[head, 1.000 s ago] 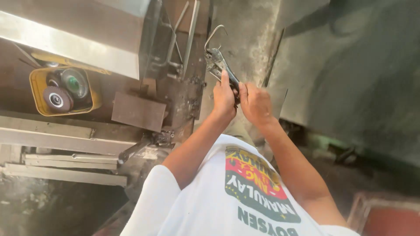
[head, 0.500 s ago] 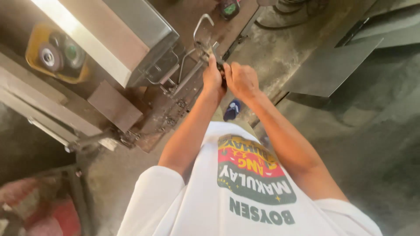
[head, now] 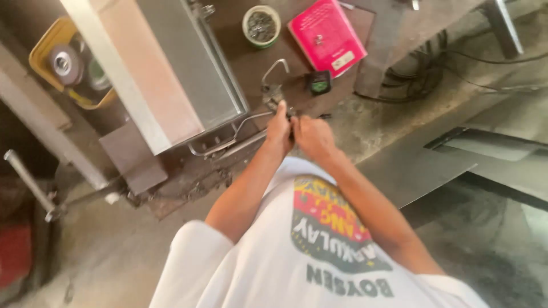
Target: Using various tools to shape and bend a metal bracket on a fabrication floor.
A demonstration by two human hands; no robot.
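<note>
Both hands are closed on a locking clamp (head: 275,91) at the workbench (head: 251,57) edge, left hand (head: 279,128) at nine o'clock of the right hand (head: 313,136), the clamp's curved jaw at twelve o'clock; it looks not yet set.

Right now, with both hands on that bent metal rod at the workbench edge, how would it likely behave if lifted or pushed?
The bent metal rod looks like solid steel, so probably stiff and heavy for its thinness. Its hooked end should keep it from rolling. The left hand and right hand grip together, perhaps because bare metal slips or turns.
</note>
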